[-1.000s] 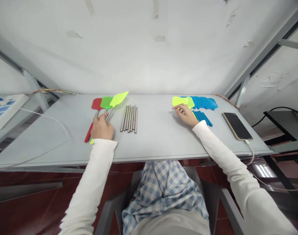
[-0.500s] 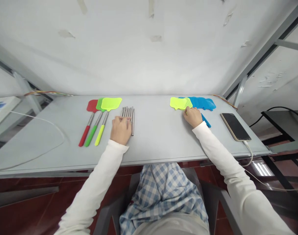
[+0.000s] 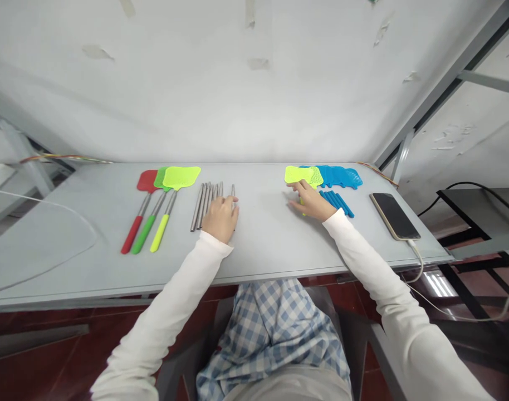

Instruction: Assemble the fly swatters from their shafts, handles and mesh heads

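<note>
My left hand (image 3: 219, 219) is closed over one metal rod (image 3: 233, 190), which sits apart to the right of several other metal rods (image 3: 202, 203) lying side by side. Its fingertips partly cover that rod. My right hand (image 3: 313, 204) has its fingers apart, just below the yellow fly swatter heads (image 3: 298, 174). A yellow handle (image 3: 302, 213) shows partly beneath it. Behind and beside that hand lie blue swatter heads (image 3: 340, 176) and several blue handles (image 3: 338, 204).
Three whole fly swatters, red (image 3: 132, 234), green (image 3: 144, 234) and yellow (image 3: 160, 233), lie on the left. A phone (image 3: 395, 216) with a white cable rests at the right. The grey table (image 3: 263, 245) meets a white wall behind.
My left hand has moved right, and one rod now lies apart from the group. The right hand has shifted left and its fingers have spread, uncovering the blue handles.
</note>
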`<state>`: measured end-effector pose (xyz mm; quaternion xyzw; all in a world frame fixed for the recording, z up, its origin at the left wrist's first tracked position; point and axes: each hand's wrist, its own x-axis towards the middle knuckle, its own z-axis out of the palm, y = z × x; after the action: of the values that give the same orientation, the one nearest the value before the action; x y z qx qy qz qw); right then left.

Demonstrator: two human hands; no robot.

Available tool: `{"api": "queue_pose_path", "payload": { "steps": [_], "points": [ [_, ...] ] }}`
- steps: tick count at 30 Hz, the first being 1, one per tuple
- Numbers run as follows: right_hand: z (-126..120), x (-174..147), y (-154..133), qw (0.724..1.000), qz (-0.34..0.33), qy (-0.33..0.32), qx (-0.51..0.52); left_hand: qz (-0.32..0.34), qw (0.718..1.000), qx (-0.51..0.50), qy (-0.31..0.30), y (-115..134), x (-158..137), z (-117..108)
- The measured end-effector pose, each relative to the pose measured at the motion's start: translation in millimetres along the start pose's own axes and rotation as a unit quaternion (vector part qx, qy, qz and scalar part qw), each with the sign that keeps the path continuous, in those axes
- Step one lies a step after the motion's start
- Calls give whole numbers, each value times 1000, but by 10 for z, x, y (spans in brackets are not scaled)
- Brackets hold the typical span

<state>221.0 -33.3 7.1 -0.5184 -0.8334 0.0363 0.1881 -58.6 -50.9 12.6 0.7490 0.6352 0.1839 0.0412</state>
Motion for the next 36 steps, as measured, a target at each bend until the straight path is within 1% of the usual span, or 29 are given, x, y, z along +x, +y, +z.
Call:
{"api": "queue_pose_path", "payload": {
  "steps": [1,2,4,7,10,13,15,16,17,18,20,21,22,23,25,28,31,36],
  "points": [
    [-12,0,-4,1000,-9,12,8,-10,1000,-1,12,-11,22,-8],
    [-24,-1,-9,1000,-9,23,5,-18,1000,-3,12,-18,48,-12],
    [-40,-8,-24,999,17,29,-24,-28,999,-9,-21,-4,105,-7],
    [-25,-21,-62,995,70,6,-69,-33,997,-12,-68,109,205,52],
    [21,-23,-101,994,84,-29,-69,-26,996,-16,-80,250,344,167],
    [50,-20,-126,995,65,-56,-55,-7,994,-72,-85,311,507,294],
    [53,-22,-136,996,50,-62,-50,-12,985,-155,-75,304,589,363],
    [52,-24,-139,996,43,-62,-50,-28,973,-219,-71,294,613,390],
    [52,-26,-141,996,35,-60,-53,-54,950,-299,-75,284,625,411],
    [53,-27,-141,996,29,-58,-56,-86,914,-387,-82,276,626,427],
    [60,-28,-133,997,19,-52,-61,-152,818,-547,-91,271,609,444],
    [65,-27,-126,997,16,-48,-61,-175,772,-605,-85,274,596,449],
    [71,-24,-117,997,13,-44,-59,-190,738,-644,-72,279,584,453],
    [76,-21,-108,997,13,-41,-58,-199,715,-668,-54,285,575,456],
    [81,-13,-90,998,14,-33,-56,-214,687,-694,-20,295,568,464],
    [73,-6,-79,998,22,-23,-54,-227,667,-710,7,295,580,477],
    [56,-8,-80,998,35,-13,-56,-237,653,-719,13,282,597,483],
    [55,-10,-54,995,61,0,-80,-256,619,-742,19,271,604,471]
  ]
}}
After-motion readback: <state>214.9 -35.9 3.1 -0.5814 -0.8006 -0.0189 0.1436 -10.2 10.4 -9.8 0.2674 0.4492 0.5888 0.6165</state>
